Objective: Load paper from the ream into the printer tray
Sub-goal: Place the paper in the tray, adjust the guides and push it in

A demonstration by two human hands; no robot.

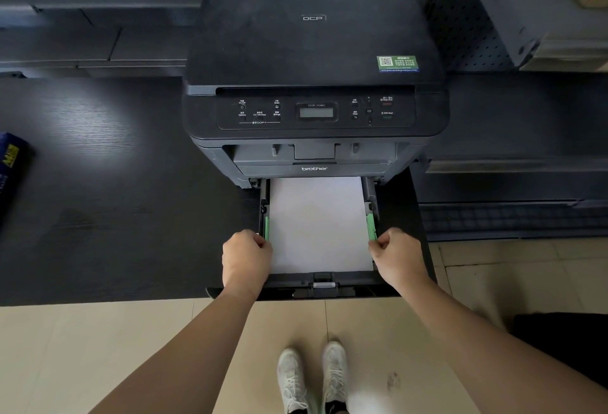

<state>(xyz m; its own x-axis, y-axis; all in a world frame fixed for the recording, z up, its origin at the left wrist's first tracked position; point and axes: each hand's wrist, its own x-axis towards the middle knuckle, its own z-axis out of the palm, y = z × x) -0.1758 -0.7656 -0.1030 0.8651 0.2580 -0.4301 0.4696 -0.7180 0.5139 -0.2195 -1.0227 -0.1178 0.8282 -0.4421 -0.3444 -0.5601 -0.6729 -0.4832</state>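
Paper [318, 223] lies flat in the tray [324, 284], pulled out over the desk's [131, 216] front edge. Left hand [245, 257] and right hand [396, 257] each pinch a green guide [371, 227]. Likely snugging guides; next, push tray into printer [316, 84]. Ream [10, 167] sits at the left edge.

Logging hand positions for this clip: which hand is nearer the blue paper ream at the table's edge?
Left. The left hand grips the tray's left side, on the side toward the ream; the right hand is across the white paper, farther away.

Dark wood-grain desk [131, 216], black printer [312, 52] standing on it, blue ream [10, 167] at its left edge
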